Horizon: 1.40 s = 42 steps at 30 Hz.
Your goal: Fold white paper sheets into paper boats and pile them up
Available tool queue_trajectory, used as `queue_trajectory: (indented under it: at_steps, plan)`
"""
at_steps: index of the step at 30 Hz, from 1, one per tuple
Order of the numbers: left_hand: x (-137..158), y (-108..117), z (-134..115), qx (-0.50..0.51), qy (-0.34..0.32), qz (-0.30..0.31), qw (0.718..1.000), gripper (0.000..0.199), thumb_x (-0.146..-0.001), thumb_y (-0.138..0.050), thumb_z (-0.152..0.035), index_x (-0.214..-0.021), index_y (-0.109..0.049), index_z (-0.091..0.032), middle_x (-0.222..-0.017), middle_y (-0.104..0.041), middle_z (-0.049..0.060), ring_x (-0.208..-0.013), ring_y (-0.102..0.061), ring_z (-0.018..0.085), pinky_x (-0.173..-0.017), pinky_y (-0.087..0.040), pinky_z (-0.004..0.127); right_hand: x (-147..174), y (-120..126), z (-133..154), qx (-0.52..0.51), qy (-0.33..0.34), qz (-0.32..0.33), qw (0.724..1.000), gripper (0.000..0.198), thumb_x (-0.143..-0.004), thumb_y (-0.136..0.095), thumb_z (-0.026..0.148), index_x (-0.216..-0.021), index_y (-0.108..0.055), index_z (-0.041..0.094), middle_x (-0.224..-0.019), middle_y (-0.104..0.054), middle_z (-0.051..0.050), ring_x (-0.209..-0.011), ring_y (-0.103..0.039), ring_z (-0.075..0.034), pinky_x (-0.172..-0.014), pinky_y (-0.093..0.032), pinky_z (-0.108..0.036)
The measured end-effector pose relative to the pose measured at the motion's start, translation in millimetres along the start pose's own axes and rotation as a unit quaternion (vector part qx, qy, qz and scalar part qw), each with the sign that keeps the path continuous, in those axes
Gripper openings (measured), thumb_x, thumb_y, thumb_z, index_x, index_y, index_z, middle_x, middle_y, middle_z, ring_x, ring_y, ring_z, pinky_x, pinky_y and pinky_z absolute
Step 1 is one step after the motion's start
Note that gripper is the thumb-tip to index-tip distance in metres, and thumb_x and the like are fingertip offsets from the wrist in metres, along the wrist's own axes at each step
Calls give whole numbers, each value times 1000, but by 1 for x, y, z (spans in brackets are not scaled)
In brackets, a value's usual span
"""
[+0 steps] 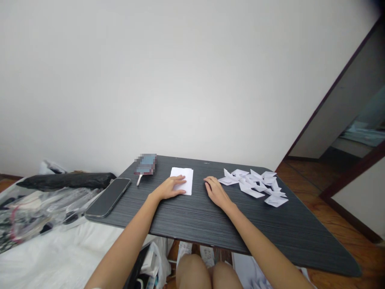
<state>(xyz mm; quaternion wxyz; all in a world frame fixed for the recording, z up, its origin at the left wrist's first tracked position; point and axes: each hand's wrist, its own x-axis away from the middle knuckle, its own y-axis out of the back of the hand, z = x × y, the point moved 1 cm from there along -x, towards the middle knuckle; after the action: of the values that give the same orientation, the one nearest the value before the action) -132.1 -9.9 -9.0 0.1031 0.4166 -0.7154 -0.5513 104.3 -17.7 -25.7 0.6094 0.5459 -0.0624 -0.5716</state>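
Note:
A small stack of white paper lies flat on the dark table. My left hand rests on its left side, fingers stretched over the paper and thumb near the bottom edge. To the right of the stack, my right hand lies on the tabletop with its fingers extended and nothing in it. Close beside that hand is a loose pile of folded white paper pieces, angular in shape and partly overlapping one another.
The dark wood-grain table stands against a white wall. A smartphone lies at its left edge, and a blurred-out item with a white stick sits at the back left. A bed holding bags adjoins the left side.

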Motion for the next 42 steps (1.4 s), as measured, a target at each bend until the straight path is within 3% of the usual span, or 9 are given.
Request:
queue_trajectory:
  at_steps: [6,12,16,19,23,27,31,38,42]
  plan:
    - [0,0,0,29,-17,49,998,52,-71,-50,-49,-115,-49,-22,-126,-41,6,-118,-36,19,-99,-24,33,-52,-48,4,53,-132,24,989,40,-83,-30,33,-115,-46,13,-114,-47,-13,-106,-41,-21,-89,-32,-35]
    - [1,-1,4,52,-11,60,997,49,-72,-49,-48,-114,-49,-23,-123,-46,4,-118,-36,17,-99,-24,31,-68,-70,11,86,-134,61,985,44,-79,-37,38,-114,-48,13,-121,-42,-13,-114,-32,-23,-92,-27,-36]
    - [2,-3,10,76,-1,31,997,48,-72,-50,-47,-113,-50,-23,-121,-48,4,-116,-38,17,-98,-27,30,-65,-73,8,75,-115,61,989,39,-78,-40,35,-111,-49,17,-118,-45,-11,-111,-36,-23,-90,-29,-38]
    - [2,-6,16,59,8,5,998,51,-70,-50,-50,-113,-50,-23,-126,-41,5,-119,-34,19,-99,-25,32,-64,-74,3,60,-99,50,992,36,-77,-42,34,-108,-51,18,-115,-47,-11,-108,-39,-24,-88,-31,-39]
    - [1,-11,25,-16,89,-56,994,73,-62,-52,-58,-123,-39,-18,-135,-25,12,-124,-22,26,-100,-17,43,-64,-76,-1,49,-71,32,996,33,-77,-44,31,-105,-52,16,-113,-49,-11,-108,-40,-23,-88,-31,-38]
    - [-1,-15,33,-44,145,-61,987,86,-60,-52,-61,-127,-29,-11,-131,-31,18,-122,-25,29,-99,-16,44,-64,-75,0,39,-70,25,996,31,-76,-45,26,-103,-53,13,-108,-52,-12,-103,-43,-22,-87,-33,-35]
    - [-2,-16,36,-27,123,-56,990,80,-64,-51,-56,-127,-28,-13,-130,-34,16,-121,-29,25,-100,-16,42,-64,-71,2,25,-74,20,997,31,-75,-45,25,-102,-52,14,-103,-52,-11,-98,-45,-21,-85,-35,-35]
    - [-5,-10,31,25,75,-73,994,76,-62,-58,-50,-125,-34,-14,-134,-26,14,-122,-28,25,-100,-23,42,-64,-68,5,9,-78,0,997,41,-72,-46,22,-113,-46,15,-103,-50,-11,-97,-42,-22,-84,-34,-37]
    - [-6,-7,26,51,15,-106,993,56,-69,-57,-34,-120,-42,-19,-132,-33,8,-119,-34,21,-99,-29,38,-67,-65,11,-15,-126,-69,990,29,-70,-50,27,-96,-57,18,-98,-52,-11,-95,-44,-24,-81,-35,-42]
